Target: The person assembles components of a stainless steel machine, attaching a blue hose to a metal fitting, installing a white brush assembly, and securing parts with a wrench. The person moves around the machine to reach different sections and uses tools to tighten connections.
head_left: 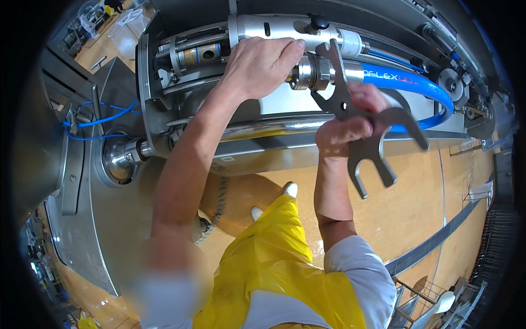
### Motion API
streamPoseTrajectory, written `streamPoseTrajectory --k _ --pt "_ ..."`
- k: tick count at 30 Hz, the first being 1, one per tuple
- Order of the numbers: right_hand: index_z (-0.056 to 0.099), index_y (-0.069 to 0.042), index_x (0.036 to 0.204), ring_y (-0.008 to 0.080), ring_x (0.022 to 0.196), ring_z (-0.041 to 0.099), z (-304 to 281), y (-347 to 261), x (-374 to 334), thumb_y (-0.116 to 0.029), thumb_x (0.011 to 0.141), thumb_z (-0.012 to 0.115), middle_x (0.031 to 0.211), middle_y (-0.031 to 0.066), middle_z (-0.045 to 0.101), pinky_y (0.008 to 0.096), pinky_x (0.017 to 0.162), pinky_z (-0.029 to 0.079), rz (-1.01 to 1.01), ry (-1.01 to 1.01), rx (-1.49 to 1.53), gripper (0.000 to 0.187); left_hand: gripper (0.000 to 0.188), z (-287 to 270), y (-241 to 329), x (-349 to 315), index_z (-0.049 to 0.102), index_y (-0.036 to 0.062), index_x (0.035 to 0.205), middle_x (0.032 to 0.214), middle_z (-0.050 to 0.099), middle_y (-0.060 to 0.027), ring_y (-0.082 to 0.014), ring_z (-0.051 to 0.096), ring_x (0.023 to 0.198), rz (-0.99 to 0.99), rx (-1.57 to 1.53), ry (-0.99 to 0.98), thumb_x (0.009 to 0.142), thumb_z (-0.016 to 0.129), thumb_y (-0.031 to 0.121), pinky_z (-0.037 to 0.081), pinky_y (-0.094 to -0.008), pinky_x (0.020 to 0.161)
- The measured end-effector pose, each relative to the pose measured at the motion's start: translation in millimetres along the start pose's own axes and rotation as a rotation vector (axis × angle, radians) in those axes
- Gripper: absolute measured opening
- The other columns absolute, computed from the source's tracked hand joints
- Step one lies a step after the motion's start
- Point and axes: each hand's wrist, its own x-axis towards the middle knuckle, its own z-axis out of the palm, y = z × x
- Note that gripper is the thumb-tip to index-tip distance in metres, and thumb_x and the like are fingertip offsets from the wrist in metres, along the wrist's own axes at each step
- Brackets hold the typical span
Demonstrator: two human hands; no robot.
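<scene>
Metal wrench (364, 147), 1, clasped by right hand (339, 135); 1 blue hose (402, 80); left hand (256, 66) at 1 coupling (324, 74), grip unclear.

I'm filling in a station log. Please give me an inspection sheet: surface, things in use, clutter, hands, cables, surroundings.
Surface: steel machine panel, shiny.
Things in use: flat grey wrench beside a metal nut; contact unclear. Thick blue hose curves off rightward.
Clutter: pale bin in the background, upper left.
Hands: right hand grips the wrench; left hand is near the nut, fingers mostly hidden.
Cables: thin blue lines at left.
Surroundings: tan floor with a drain channel.
</scene>
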Motion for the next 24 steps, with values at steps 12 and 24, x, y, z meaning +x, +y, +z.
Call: streamPoseTrajectory --k 12,24 --pt "0.062 0.000 0.091 0.0184 0.075 0.062 12.0 4.0 -2.6 -0.021 0.103 0.061 0.089 0.0128 0.068 0.0320 0.071 0.050 0.151 -0.061 -0.064 0.024 0.046 2.6 3.0 2.2 0.068 0.0087 0.084 0.065 0.061 -0.0177 -0.0434 0.063 0.068 0.003 -0.005 0.049 0.106 0.046 0.043 0.050 -0.0491 0.063" --pt "0.062 -0.002 0.089 0.0129 0.073 0.058 34.4 -2.1 38.9 -0.022 0.102 0.069 0.078 0.0046 0.063 0.0289 0.070 0.047 0.437 -0.198 -0.057 0.024 0.035 10.0 -3.3 2.0 0.068 0.0087 0.077 0.058 0.063 -0.0084 -0.0362 0.062 0.059 0.080 0.093 0.108 0.103 0.051 0.027 0.049 -0.0438 0.066"
